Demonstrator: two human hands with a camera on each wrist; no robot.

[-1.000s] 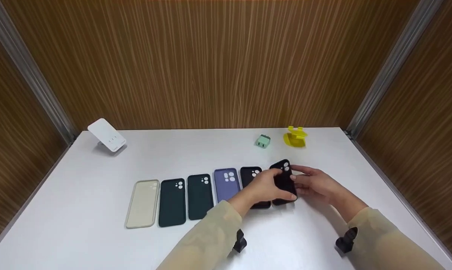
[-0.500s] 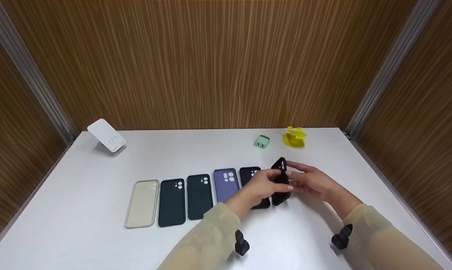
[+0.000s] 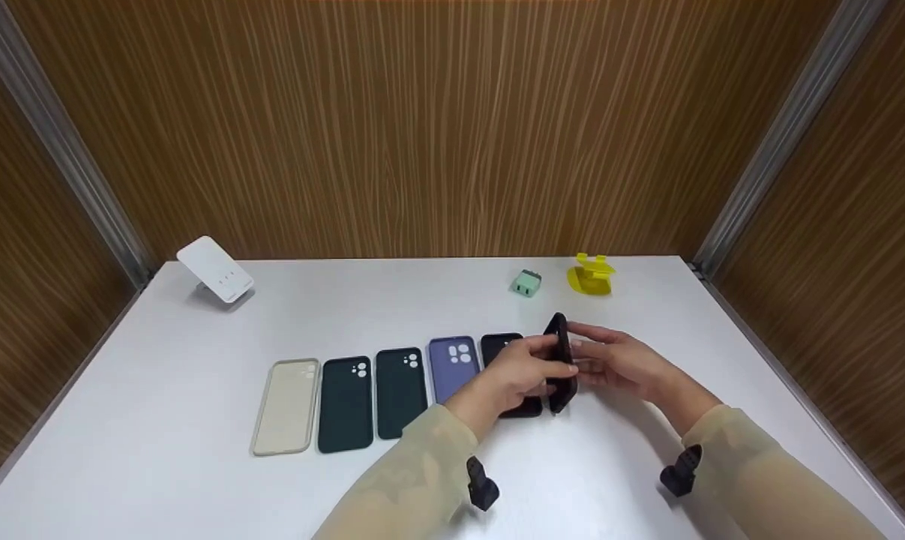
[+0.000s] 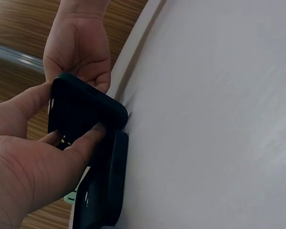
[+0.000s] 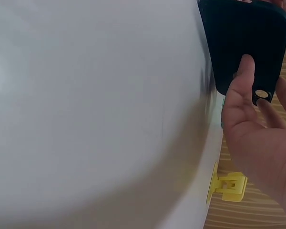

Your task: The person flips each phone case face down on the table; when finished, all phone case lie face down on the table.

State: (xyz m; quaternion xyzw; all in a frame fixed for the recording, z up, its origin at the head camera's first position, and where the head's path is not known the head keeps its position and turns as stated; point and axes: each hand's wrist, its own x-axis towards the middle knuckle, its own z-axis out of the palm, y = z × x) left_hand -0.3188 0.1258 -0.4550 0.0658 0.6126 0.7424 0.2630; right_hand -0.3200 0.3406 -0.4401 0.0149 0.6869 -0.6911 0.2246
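Note:
A black phone case (image 3: 562,367) stands on its long edge at the right end of a row of cases. Its hollow inner side faces my left hand (image 3: 508,375), which holds it with thumb and fingers, some of them inside the shell. From the other side my right hand (image 3: 624,367) grips the same case, one digit flat on its back near the camera hole in the right wrist view. Directly left of it, partly behind my left hand, lies another black phone case (image 3: 525,407). A purple phone case (image 3: 452,364) lies beside that one.
Farther left lie two dark green phone cases (image 3: 400,394) and a beige phone case (image 3: 286,409). Behind the row sit a mint charger plug (image 3: 527,283) and a yellow phone stand (image 3: 591,276). A white stand-like panel (image 3: 216,270) leans at the back left of the white table (image 3: 160,405).
The held black case has turned from leaning back, its face visible, to nearly upright on its long edge. Both hands have shifted slightly left with it. The other cases stay put.

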